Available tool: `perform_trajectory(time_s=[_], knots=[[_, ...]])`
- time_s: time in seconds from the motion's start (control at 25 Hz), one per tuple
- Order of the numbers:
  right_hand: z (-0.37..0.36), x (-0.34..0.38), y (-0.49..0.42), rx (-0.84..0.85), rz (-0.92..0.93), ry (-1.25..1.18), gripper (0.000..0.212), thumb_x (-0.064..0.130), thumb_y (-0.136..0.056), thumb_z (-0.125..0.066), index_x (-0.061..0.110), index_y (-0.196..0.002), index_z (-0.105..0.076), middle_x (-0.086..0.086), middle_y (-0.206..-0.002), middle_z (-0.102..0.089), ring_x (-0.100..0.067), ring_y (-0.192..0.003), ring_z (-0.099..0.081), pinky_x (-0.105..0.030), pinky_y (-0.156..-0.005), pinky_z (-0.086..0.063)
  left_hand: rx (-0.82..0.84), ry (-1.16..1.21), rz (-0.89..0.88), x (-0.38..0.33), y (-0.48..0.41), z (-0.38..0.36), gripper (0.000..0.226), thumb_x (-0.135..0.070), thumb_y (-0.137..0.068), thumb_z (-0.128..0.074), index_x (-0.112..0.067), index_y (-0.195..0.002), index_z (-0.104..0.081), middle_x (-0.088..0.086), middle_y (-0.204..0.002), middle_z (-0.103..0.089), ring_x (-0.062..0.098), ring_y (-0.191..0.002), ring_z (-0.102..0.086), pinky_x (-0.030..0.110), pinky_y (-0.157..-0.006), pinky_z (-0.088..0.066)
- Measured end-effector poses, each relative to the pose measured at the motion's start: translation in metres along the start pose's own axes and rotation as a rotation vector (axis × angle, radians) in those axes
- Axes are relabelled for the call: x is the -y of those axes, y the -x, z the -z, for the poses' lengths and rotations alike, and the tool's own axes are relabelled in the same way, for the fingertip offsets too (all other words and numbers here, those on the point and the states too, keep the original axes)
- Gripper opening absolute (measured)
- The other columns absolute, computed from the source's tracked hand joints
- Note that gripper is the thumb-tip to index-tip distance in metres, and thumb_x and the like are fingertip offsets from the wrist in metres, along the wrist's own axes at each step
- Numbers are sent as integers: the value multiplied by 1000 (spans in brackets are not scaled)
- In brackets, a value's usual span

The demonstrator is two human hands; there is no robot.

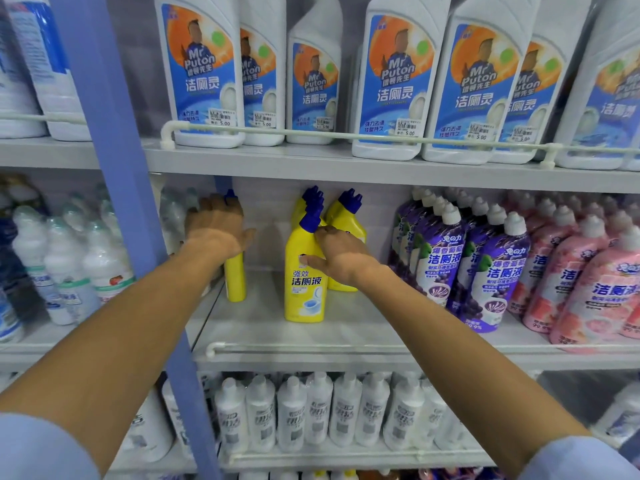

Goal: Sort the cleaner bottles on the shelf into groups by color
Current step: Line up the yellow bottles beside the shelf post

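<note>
Several yellow cleaner bottles with blue caps stand on the middle shelf (311,344). My left hand (216,225) grips the upper part of one yellow bottle (235,282) at the shelf's left end, hiding most of its neck. My right hand (337,252) rests on the front yellow bottle (304,289), thumb across its label, fingers behind it toward another yellow bottle (346,213) at the back. Purple bottles (481,271) stand to the right, and pink bottles (588,289) lie beyond them.
A blue upright post (138,237) runs down just left of my left arm. White bottles (391,81) with blue labels fill the shelf above, small white bottles (291,414) the shelf below. A low rail (311,346) lines the shelf's front edge.
</note>
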State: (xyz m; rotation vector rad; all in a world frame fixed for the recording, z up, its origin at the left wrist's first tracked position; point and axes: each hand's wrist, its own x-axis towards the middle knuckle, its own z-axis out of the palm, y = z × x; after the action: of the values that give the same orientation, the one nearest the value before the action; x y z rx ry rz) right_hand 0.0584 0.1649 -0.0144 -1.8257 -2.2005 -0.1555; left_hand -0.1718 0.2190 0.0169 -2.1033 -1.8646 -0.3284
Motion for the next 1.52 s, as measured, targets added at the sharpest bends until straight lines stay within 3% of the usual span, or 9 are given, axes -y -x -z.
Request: perform_trajectory(time_s=[0.2,0.4,0.52,0.76,0.92,1.04,1.12,1.32,1.52], knots=[[-6,-4,-1,-20,42,-82,45,51,-96,-59,11,-115,-55,-12,-119,-64,-34,-107,-60,-34,-72,-36,56,112,103,4,-20,-12,72,-55,-95,-56,-7,-146,-39,19,-142,-46,38,-130,-46,45,-97,-46],[-7,-5,-7,3,28,-195,43,48,-95,-63,11,-117,-57,-11,-112,-67,-31,-103,-61,-34,-71,-35,8,352,145,17,-41,-42,55,-43,-91,-66,-4,-128,-53,21,-126,-60,40,-113,-58,40,-87,-48],[-6,-10,-9,14,23,-245,37,47,-94,-65,15,-109,-59,-7,-102,-66,-23,-88,-55,-32,-70,-35,19,482,206,13,-47,-49,49,-36,-91,-68,-2,-123,-54,23,-121,-62,42,-107,-61,38,-82,-48],[-2,-19,-14,73,41,-251,43,49,-89,-71,32,-70,-36,7,-73,-47,-22,-79,-49,-35,-69,-39,129,564,152,10,-48,-39,35,-37,-79,-75,-13,-102,-63,15,-107,-67,37,-95,-65,30,-71,-48],[-2,-40,-9,67,40,-238,36,54,-86,-71,21,-87,-58,-1,-89,-62,-25,-87,-58,-38,-78,-51,167,689,35,6,-37,-34,27,-26,-82,-79,-10,-98,-64,12,-97,-65,29,-85,-62,27,-59,-43],[5,-60,1,66,28,-241,34,48,-88,-72,17,-99,-61,0,-91,-60,-23,-86,-57,-29,-73,-41,198,885,-41,6,-24,-29,26,-16,-84,-79,-5,-103,-64,17,-101,-67,32,-91,-66,41,-76,-58],[8,-74,9,53,7,-229,37,49,-88,-72,16,-101,-63,-3,-90,-62,-25,-85,-59,-30,-71,-40,254,993,-84,3,-13,-25,28,-6,-86,-76,1,-109,-63,24,-106,-68,29,-94,-66,50,-88,-57],[9,-89,26,-20,-36,-221,43,43,-89,-73,8,-112,-64,-11,-107,-71,-27,-93,-62,-29,-73,-39,379,1222,-202,-15,9,-14,31,10,-87,-69,-3,-113,-61,14,-109,-71,22,-100,-65,22,-82,-57],[-4,-89,32,-53,-150,-342,48,44,-83,-79,16,-119,-64,-4,-113,-72,-22,-97,-66,-31,-83,-50,389,1330,-233,-31,15,-19,42,8,-87,-70,-2,-126,-59,16,-123,-69,24,-108,-66,27,-89,-57]])
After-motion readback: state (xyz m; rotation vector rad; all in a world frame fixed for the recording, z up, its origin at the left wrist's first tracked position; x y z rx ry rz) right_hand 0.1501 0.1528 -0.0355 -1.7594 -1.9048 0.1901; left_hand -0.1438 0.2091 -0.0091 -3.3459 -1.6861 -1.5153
